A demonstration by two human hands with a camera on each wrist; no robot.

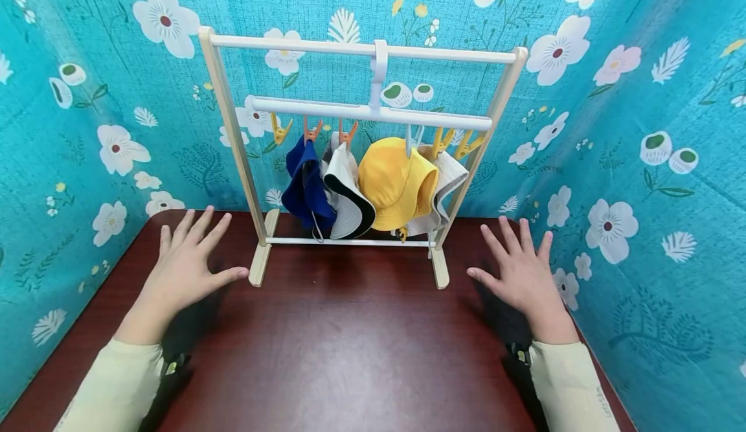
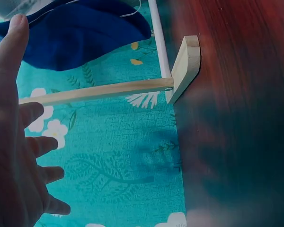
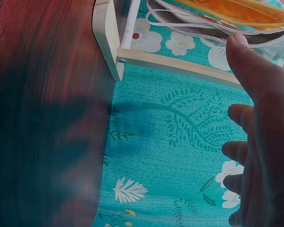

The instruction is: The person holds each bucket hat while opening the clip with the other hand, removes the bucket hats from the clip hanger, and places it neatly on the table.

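Observation:
My left hand [image 1: 185,267] hovers with fingers spread, left of the wooden rack [image 1: 230,114], holding nothing. On the other side my right hand [image 1: 521,273] is spread the same way, its thumb pointing toward the rack's right foot [image 1: 440,269]. From the rack's top bar hangs a white hanger [image 1: 326,107] with colored clips. Its clips hold a navy blue hat [image 1: 303,186], a white hat with a dark underside [image 1: 345,192], a yellow bucket hat [image 1: 384,179] and a pale beige hat [image 1: 451,171]. The left wrist view shows the blue hat [image 2: 85,35] beyond my thumb.
Yellow clips [image 1: 280,130] without hats hang at the hanger's left end and at its right end [image 1: 468,146]. The rack stands at the back of a dark red-brown table [image 1: 338,348]. Blue flowered cloth [image 1: 653,238] encloses the back and both sides.

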